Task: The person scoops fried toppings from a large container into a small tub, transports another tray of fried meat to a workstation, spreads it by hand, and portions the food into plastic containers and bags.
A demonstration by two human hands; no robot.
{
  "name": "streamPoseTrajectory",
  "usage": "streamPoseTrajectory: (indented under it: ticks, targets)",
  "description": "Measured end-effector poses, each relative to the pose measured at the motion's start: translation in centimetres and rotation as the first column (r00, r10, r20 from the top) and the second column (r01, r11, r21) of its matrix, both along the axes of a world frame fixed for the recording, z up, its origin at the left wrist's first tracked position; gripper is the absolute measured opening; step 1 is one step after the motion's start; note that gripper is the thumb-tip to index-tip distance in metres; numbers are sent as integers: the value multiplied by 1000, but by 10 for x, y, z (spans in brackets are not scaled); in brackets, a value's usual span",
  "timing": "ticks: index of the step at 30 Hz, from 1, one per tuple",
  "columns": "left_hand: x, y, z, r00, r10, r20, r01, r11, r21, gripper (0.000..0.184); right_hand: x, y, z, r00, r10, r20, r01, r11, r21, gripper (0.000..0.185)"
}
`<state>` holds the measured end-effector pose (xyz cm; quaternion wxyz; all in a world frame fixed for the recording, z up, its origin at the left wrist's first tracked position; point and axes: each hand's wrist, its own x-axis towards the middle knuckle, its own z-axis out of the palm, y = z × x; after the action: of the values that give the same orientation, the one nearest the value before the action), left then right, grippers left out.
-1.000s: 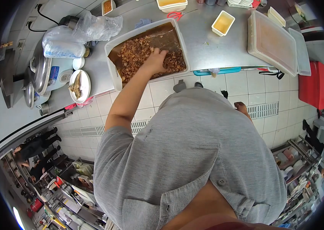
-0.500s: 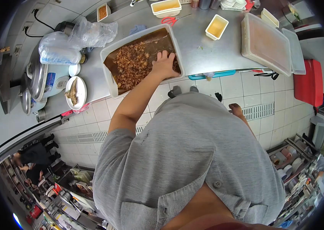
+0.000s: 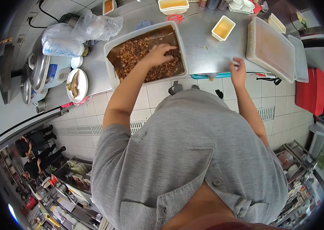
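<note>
My left hand is inside a white plastic bin, over brown crumbly food spread on a brown lining sheet. Its fingers are stretched out to the right and apart, with nothing held that I can see. Whether the fingertips touch the crumbs, I cannot tell. My right hand is raised at the counter's front edge, to the right of the bin. Its fingers are loosely bent and apart, and they hold nothing visible.
On the steel counter are red-handled scissors, a small tub of yellow liquid and a large lidded box. To the left sit plastic bags and a white plate. A red bin stands right; people are behind.
My left hand has shifted left and up over the crumbs, its fingers now pointing right. My right hand has risen from beside my body to the counter edge. The whole view has shifted slightly.
</note>
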<state>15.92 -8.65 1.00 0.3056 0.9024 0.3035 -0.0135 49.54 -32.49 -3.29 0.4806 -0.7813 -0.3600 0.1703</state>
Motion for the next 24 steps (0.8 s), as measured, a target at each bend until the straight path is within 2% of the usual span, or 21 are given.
streamPoseTrajectory:
  ticks: [1, 2, 4, 5, 7, 8, 10, 11, 13, 17, 20, 22, 23, 24]
  targets:
    - [5, -15, 12, 988, -12, -153, 9, 1000, -21, 70, 2, 25, 0, 998, 7, 64, -10, 999, 40, 40]
    - [5, -24, 20, 988, -9, -152, 6, 1000, -22, 70, 4, 49, -1, 992, 11, 129, -21, 997, 78, 47]
    - [5, -39, 31, 926, -176, -333, 219, 971, 96, 74, 6, 92, -1, 963, -25, 269, 21, 1000, 16, 67]
    - [2, -43, 39, 923, -206, -326, 260, 957, 131, 71, 4, 106, 4, 962, -23, 273, 19, 1000, 19, 67]
    - [-8, -37, 26, 929, -235, -285, 289, 944, 162, 70, -4, 134, 16, 966, -163, 202, 184, 979, -88, 92]
    - [-14, -35, 16, 931, -268, -248, 318, 930, 187, 69, -8, 145, 18, 965, -165, 206, 185, 979, -81, 92]
    - [-12, -36, 16, 929, -286, -235, 336, 917, 213, 71, -12, 162, 22, 937, -277, 214, 327, 911, -251, 110]
    - [-10, -42, 24, 936, -256, -239, 310, 925, 222, 70, -10, 170, 25, 933, -285, 219, 335, 910, -245, 110]
    - [-7, -49, 27, 940, -233, -250, 299, 914, 273, 65, -9, 180, 31, 936, -336, 108, 349, 834, -427, 113]
    - [-8, -53, 26, 895, -301, -328, 407, 853, 328, 57, 1, 181, 21, 944, -305, 124, 329, 855, -401, 108]
    - [-16, -48, 22, 879, -362, -311, 456, 829, 323, 49, 9, 168, 22, 969, -197, 150, 246, 833, -495, 107]
    - [-20, -46, 18, 880, -381, -284, 465, 814, 348, 43, 19, 156, 6, 979, -154, 133, 197, 880, -432, 100]
    - [-22, -45, 14, 888, -381, -257, 445, 854, 270, 41, 28, 151, -5, 980, -152, 132, 195, 881, -431, 100]
    - [-24, -43, 10, 896, -380, -230, 424, 886, 188, 39, 32, 145, -11, 995, -60, 74, 84, 920, -382, 96]
